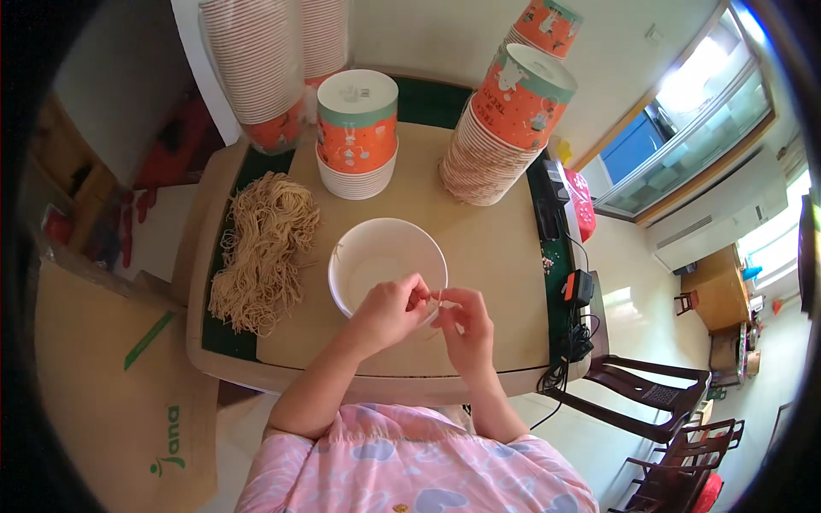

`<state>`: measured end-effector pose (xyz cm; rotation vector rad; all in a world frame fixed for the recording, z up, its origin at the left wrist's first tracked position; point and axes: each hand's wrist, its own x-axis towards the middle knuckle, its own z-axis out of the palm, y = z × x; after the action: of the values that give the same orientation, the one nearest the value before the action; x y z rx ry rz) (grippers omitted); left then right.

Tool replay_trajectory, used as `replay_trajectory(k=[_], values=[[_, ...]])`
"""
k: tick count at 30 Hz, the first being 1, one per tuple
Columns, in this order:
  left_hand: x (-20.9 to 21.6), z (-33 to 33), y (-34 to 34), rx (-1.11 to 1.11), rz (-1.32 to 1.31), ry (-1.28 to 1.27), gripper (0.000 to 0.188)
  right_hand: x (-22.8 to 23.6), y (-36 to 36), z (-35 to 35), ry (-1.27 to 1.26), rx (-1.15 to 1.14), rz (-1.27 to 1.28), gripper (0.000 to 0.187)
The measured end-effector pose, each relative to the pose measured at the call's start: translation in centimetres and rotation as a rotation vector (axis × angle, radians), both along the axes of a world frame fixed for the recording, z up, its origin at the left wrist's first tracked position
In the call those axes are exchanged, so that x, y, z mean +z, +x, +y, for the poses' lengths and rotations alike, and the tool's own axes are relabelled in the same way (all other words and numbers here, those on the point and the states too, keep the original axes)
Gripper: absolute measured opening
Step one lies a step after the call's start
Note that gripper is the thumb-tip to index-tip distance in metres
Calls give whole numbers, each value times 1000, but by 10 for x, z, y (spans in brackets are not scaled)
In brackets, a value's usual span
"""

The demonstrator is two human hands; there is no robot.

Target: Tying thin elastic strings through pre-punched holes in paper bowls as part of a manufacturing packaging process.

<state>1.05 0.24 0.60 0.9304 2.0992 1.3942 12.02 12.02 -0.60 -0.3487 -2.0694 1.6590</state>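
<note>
A white-lined paper bucket (376, 252) stands mouth up in front of me on the table. Over its near right rim, my left hand (392, 312) is closed in a pinch on a thin beige string. Close beside it, my right hand (464, 329) also pinches the string, thumb and forefinger together. A short string end hangs below the right fingers; whether it passes through the bucket's wall is hidden by my hands. Another bit of beige string (339, 249) shows at the bucket's left rim. To the left lies a tangled heap of beige strings (265, 248).
Upside-down orange and green paper buckets (357, 128) stand in a short stack behind; a taller stack (496, 141) leans at the back right. Bagged buckets (256, 68) rise at the back left. Cables and adapters (580, 291) line the right edge. A cardboard box (120, 385) stands left.
</note>
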Motion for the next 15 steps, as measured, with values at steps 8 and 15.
replay_trajectory(k=[8, 15], values=[[-7, -3, 7, 24, -94, 184, 33, 9, -10, -2, 261, -11, -79, 34], [-15, -1, 6, -63, -180, 200, 50, -2, -10, 8, 79, 23, -63, 35]])
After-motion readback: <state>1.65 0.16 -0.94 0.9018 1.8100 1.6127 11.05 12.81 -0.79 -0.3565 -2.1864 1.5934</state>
